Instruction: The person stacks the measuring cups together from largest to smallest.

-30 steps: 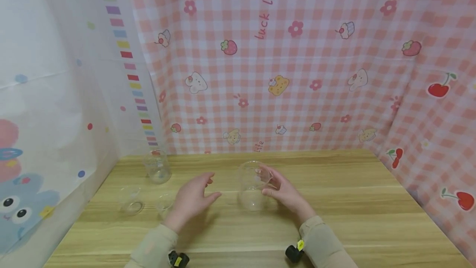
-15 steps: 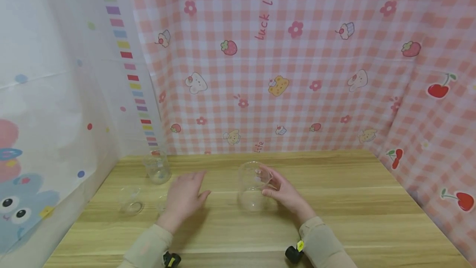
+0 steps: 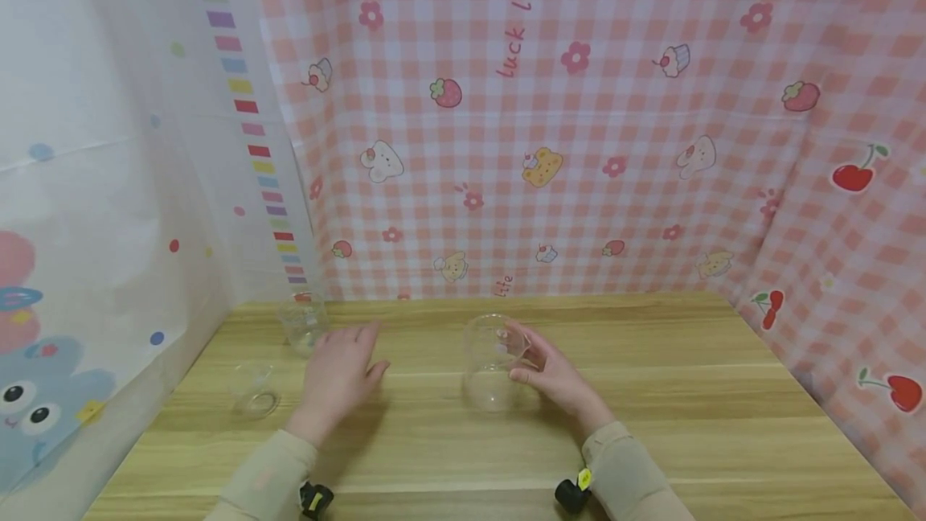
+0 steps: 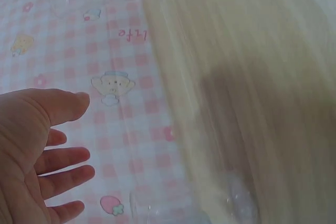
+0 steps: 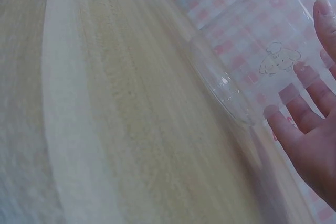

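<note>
A large clear beaker (image 3: 488, 380) stands upright near the middle of the wooden table. My right hand (image 3: 559, 380) holds it from the right, thumb in front and fingers round the back. In the right wrist view, fingertips lie against the see-through wall of this beaker (image 5: 231, 72). My left hand (image 3: 338, 375), palm down with fingers extended and nothing in it, is over the table on the left. Its knuckles overlap the lower right of another clear beaker (image 3: 300, 324). The left wrist view shows the thumb and fingers of this hand (image 4: 37, 145) spread apart.
A smaller clear beaker (image 3: 256, 396) stands left of my left hand. The wooden table (image 3: 687, 424) runs back to a pink checked cloth (image 3: 579, 119). White cloth (image 3: 108, 207) hangs along the left side.
My left hand has moved left and slightly back, turning palm down. It now hides a small clear beaker seen earlier beside it. The right hand and large beaker have stayed put.
</note>
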Action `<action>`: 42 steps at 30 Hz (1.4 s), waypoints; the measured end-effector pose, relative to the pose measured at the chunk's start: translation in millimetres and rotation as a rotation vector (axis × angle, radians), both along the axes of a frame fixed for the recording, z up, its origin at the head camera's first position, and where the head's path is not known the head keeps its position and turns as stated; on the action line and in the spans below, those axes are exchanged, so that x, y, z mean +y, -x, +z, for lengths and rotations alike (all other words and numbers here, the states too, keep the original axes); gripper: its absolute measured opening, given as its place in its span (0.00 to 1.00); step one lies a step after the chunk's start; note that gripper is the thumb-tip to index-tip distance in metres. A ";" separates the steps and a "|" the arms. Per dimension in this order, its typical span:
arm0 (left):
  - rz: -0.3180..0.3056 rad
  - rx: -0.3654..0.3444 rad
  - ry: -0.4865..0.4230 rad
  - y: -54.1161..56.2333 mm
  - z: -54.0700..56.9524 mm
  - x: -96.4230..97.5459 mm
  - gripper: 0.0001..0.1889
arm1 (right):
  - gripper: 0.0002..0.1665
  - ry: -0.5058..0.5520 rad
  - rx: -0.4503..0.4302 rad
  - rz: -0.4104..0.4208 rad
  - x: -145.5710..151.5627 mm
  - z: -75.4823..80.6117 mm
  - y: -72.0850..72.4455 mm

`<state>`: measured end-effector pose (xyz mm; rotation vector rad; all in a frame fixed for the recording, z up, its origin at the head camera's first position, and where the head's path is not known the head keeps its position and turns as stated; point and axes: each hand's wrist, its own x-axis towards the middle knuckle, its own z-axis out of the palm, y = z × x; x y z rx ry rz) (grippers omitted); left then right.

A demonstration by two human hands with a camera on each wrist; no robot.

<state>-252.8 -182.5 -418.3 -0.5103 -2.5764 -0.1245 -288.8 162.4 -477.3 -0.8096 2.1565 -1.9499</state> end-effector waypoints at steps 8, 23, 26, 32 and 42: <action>0.018 -0.020 -0.003 4.4 7.8 -9.3 0.32 | 0.43 -0.006 0.002 -0.005 0.3 -0.7 0.1; 0.064 0.032 -0.001 15.8 20.4 -26.1 0.25 | 0.43 -0.009 0.024 -0.003 0.9 -0.9 -0.2; 0.071 0.043 -0.005 20.4 21.1 -31.2 0.25 | 0.43 -0.010 0.023 -0.004 0.8 -0.5 -0.7; 0.087 0.065 -0.016 29.2 22.9 -42.4 0.27 | 0.42 0.000 0.019 -0.002 0.6 -1.5 0.1; 0.163 -0.108 -0.058 36.7 36.9 -54.1 0.26 | 0.43 -0.003 0.019 0.001 0.5 -1.5 -0.2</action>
